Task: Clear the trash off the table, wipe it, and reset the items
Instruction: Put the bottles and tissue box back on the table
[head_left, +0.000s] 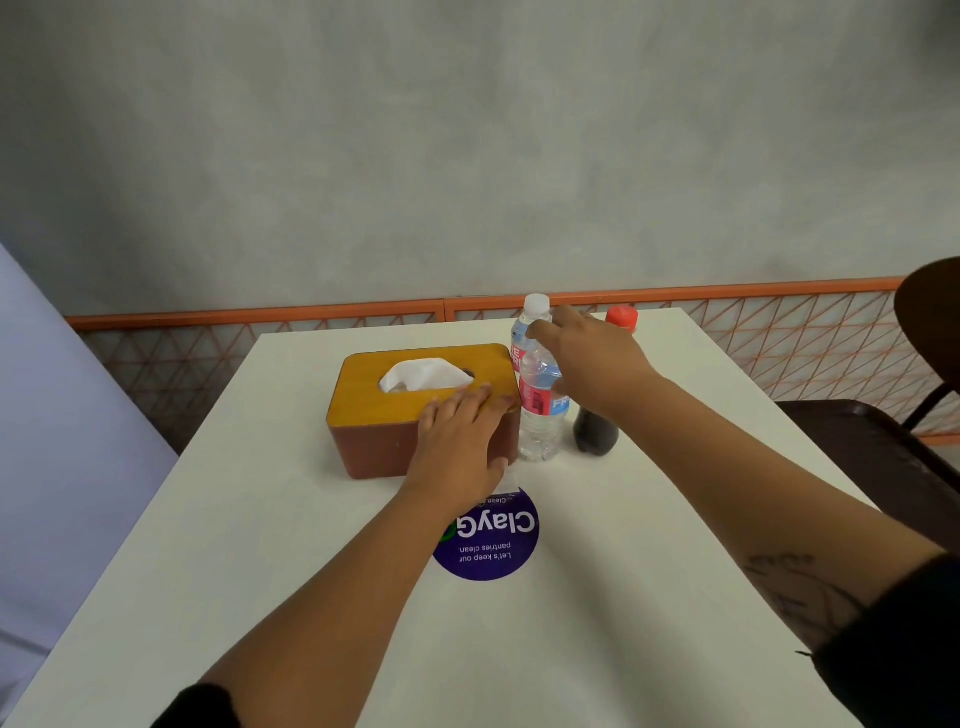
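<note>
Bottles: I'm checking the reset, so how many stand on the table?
2. A clear water bottle stands right of the tissue box; a red-capped dark sauce bottle stands beside it, partly behind the right hand.

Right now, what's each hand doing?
Left hand: open, resting on yellow-lidded brown tissue box.
Right hand: at clear plastic water bottle, grip cannot be told.

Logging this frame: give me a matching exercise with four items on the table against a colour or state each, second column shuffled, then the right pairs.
1. tissue box
2. water bottle
3. sauce bottle
4. round sticker

A. red cap
B. purple, flat on the table
C. left hand rests on its lid
D. white cap

Pairs: 1-C, 2-D, 3-A, 4-B.
</note>
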